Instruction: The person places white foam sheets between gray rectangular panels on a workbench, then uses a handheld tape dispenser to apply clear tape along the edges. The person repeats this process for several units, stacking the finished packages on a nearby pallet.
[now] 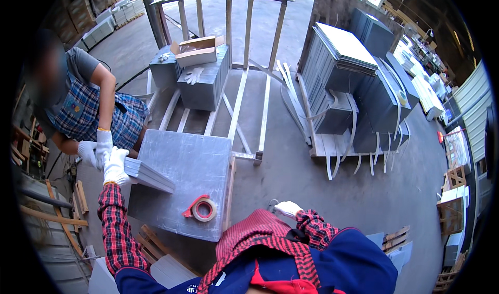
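My left hand (115, 168), in a white knitted glove, grips the left end of a short stack of narrow grey slabs (150, 175). The stack rests tilted across a large grey slab-topped block (182, 153). Right beside my left hand are a co-worker's gloved hands (96, 149), which overlap mine in view. A red-handled tape dispenser with a roll of tape (204, 209) lies on the block's near part. Low beside my apron, my right hand (287, 208), also gloved, is closed; a thin dark loop (273, 204) sticks out past its fingers.
The co-worker (104, 96) stands at the left. Behind the block, a metal rack (239, 107) carries grey slab stacks, an open cardboard box (196, 55) and a white glove (194, 75). A loaded pallet with loose straps (338, 143) stands right. Wooden strips (78, 205) lie left.
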Motion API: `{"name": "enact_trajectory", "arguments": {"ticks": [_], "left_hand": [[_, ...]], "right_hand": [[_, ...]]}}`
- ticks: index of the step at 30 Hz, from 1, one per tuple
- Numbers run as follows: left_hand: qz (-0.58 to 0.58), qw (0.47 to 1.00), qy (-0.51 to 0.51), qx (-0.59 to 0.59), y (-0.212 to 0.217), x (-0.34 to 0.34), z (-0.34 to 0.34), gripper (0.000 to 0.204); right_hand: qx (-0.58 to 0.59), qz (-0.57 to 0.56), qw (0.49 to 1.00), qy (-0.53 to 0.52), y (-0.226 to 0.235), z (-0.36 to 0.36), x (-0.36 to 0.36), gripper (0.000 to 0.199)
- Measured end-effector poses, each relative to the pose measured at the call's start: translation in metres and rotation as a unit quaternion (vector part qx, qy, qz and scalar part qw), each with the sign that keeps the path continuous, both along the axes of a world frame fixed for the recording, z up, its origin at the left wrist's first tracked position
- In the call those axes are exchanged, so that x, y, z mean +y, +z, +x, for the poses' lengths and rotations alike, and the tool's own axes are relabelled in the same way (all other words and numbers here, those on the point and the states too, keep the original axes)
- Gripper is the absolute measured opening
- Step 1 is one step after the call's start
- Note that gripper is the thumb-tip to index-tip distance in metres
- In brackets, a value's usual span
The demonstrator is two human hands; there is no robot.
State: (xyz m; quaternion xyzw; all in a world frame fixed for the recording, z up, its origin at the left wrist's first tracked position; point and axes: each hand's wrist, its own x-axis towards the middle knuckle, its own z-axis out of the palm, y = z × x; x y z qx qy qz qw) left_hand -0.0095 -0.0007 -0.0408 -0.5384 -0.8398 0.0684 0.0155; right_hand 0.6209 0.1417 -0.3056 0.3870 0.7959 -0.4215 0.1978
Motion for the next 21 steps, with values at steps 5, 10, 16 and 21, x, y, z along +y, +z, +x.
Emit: {"name": "enact_trajectory", "arguments": {"ticks": [5,10,16,21], "left_hand": [[0.028,0.996,0.068,0.055,-0.018,-0.011,0.004,0.101],[0.094,0.976,0.195,-0.026,-0.004,-0.004,0.095,0.096],[0.13,0.952,0.277,0.013,-0.025,-0.004,0.111,0.095],[0.142,0.942,0.302,0.043,-0.034,-0.009,0.102,0.094]], "right_hand": [[0.08,0.138,0.986,0.053,-0.033,0.039,0.057,0.032],[0.031,0.021,0.996,-0.084,-0.029,0.101,0.118,0.037],[-0.069,0.008,0.994,-0.09,-0.043,0.168,0.186,0.038],[0.016,-0.191,0.893,-0.407,-0.014,0.146,0.221,0.033]]}}
